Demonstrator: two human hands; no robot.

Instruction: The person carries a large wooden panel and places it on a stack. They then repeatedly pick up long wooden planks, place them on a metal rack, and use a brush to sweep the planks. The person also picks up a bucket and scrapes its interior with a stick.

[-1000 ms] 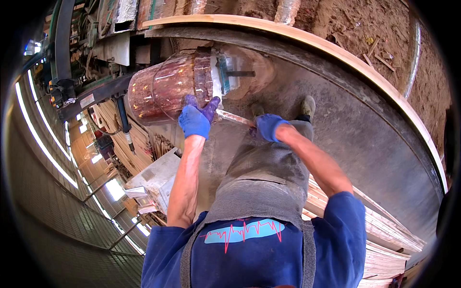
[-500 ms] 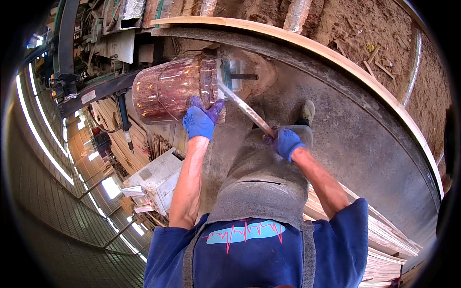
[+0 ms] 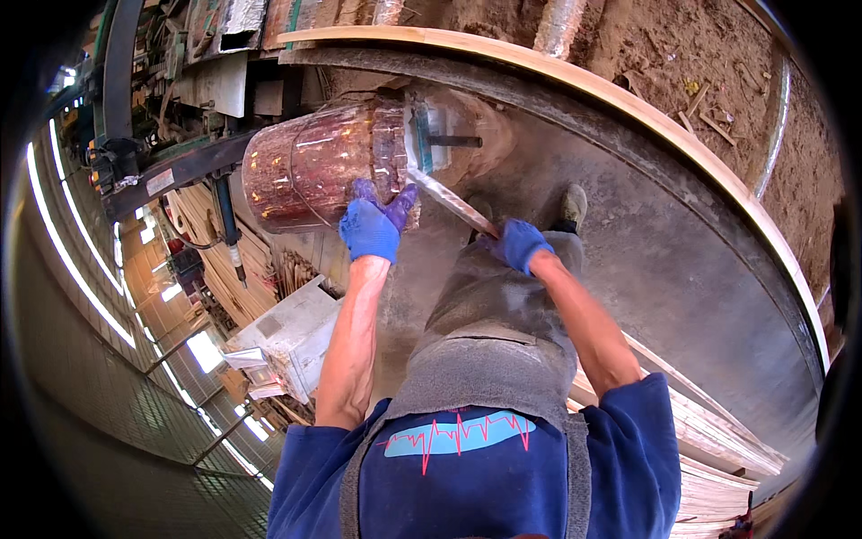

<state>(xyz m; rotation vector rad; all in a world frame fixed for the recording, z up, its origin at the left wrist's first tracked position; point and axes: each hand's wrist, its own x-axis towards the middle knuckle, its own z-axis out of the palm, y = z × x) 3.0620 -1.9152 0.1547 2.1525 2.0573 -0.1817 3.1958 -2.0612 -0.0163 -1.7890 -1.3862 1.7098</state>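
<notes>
A reddish-brown, crusted bucket (image 3: 305, 166) with a thin wire handle stands ahead on the left. Its mouth faces right in the view, and a pale coating lines the rim. My left hand (image 3: 373, 225), in a blue and purple glove, grips the bucket's near side by the rim, thumb toward the mouth. Inside my closed right hand (image 3: 521, 245), also gloved, is one end of a pale, smeared stick (image 3: 453, 199). The stick's far end meets the rim near my left thumb. From the mouth juts a dark rod (image 3: 455, 141); the bucket's inside is mostly hidden.
A long curved wooden strip (image 3: 620, 94) runs along a dark metal edge beyond the bucket. Sawdust-covered ground lies behind it. Stacked timber (image 3: 709, 431) is at lower right; a whitish box (image 3: 292, 337) and a dark machine frame (image 3: 171, 171) are on the left.
My right hand has moved up and left with the stick, shifting the stick's angle against the rim. The left hand stays on the bucket.
</notes>
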